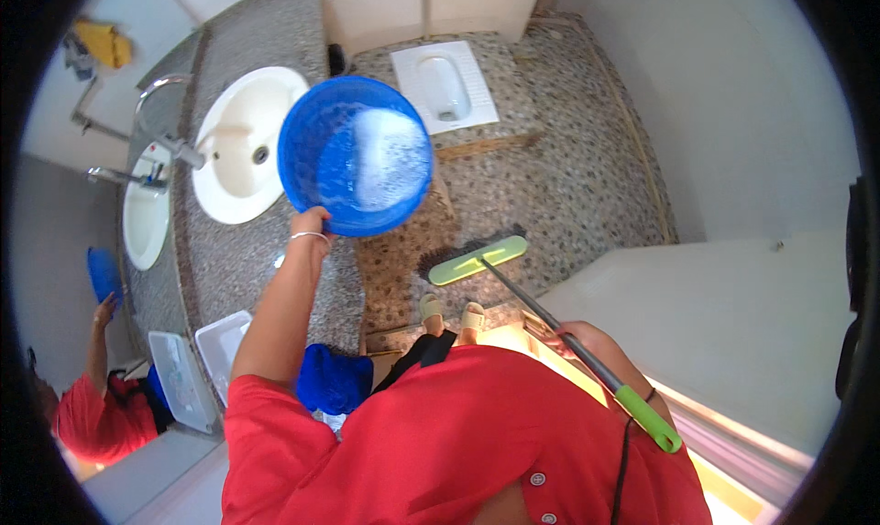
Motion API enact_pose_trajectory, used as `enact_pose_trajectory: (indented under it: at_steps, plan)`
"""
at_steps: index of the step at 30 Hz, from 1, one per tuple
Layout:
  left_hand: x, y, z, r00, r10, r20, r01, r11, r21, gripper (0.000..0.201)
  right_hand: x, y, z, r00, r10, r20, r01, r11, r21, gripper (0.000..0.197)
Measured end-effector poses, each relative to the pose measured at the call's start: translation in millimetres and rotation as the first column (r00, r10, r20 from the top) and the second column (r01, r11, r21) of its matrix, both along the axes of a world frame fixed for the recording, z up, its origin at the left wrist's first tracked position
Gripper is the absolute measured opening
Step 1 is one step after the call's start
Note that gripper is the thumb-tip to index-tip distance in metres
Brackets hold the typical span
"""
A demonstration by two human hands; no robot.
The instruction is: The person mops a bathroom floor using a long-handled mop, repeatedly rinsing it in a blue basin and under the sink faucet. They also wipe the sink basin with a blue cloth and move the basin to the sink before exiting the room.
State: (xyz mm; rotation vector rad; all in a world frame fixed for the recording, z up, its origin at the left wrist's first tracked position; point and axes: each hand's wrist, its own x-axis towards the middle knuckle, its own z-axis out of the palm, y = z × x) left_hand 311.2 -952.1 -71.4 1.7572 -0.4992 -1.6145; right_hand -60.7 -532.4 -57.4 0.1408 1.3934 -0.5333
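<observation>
My left hand point(313, 224) is closed on the near rim of a blue basin point(290, 149), which holds water with white suds. The basin hangs beside the oval sink, over the counter's edge and the pebbled floor. My right hand point(587, 340) wraps round the dark pole of a floor brush point(458, 263). Its long light-green head with dark bristles rests on the floor in front of my feet, and the pole's bright green grip point(649, 420) lies along my right forearm.
On the left, a speckled counter point(243, 287) carries a white sink point(229, 204) with a metal tap point(188, 154) and a white plastic tub point(220, 334). A white squat toilet point(412, 71) sits on a raised step ahead. A blue cloth point(335, 378) hangs near my left side. A pale door point(697, 296) stands at right.
</observation>
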Motion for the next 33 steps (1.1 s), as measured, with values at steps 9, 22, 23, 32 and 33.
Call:
enact_pose_trajectory:
  at_steps: [9, 22, 23, 32, 33]
  plan:
    - [91.5, 91.8, -18.9, 0.897, 0.299, -0.325, -0.227, 0.943, 0.242, 0.038, -48.6, -26.9, -28.4, 0.676, -0.542, 0.5, 0.544, 0.824, 0.157, 0.019]
    - [205.7, 119.3, -54.2, 0.601, 0.664, -0.444, -0.683, 0.716, 0.145, 0.045, -74.7, -69.7, 18.2, 0.534, -0.64, 0.553, 0.76, 0.65, 0.019, 0.022]
    - [196.4, 123.6, -49.5, 0.558, 0.643, -0.524, -0.702, 0.703, 0.114, 0.048, -74.6, -76.1, 10.3, 0.521, -0.657, 0.545, 0.782, 0.624, 0.005, 0.022]
    - [-29.5, 238.9, 103.1, 0.558, -0.828, 0.042, 0.672, 0.423, -0.608, 0.086, 36.3, -134.4, -118.9, 0.874, -0.481, 0.07, 0.484, 0.849, -0.211, 0.02]
    - [-48.2, 247.6, 118.8, 0.414, -0.837, 0.358, 0.765, 0.107, -0.635, 0.085, 50.2, -141.6, -131.6, 0.845, -0.517, 0.139, 0.535, 0.812, -0.233, 0.019]
